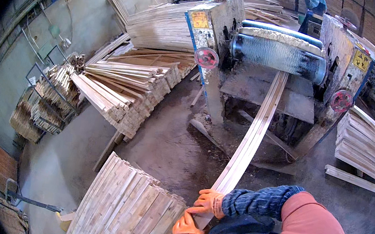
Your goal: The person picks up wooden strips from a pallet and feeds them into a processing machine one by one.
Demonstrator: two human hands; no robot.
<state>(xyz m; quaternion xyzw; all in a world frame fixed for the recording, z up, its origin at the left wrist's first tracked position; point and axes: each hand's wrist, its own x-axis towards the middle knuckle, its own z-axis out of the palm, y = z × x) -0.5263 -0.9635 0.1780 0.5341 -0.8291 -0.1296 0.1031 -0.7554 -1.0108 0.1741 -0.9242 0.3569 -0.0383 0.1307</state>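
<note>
Several long, pale wooden strips lie side by side, running from under the machine's roller down to my hands. My right hand, in an orange glove, closes over the near part of the strips. Just below and to the left, my left hand, also gloved in orange, grips the strips' edge. The thumb of my left hand meets the fingers of my right. The palms and some of the fingers' undersides are hidden. A ridged metal roller sits above the strips' far end, between two worn machine posts.
A stack of wooden strips stands close on the left of my hands. Farther left are a larger lumber pile and racked bundles. More boards lie at right. Red handwheels stick out from the machine posts.
</note>
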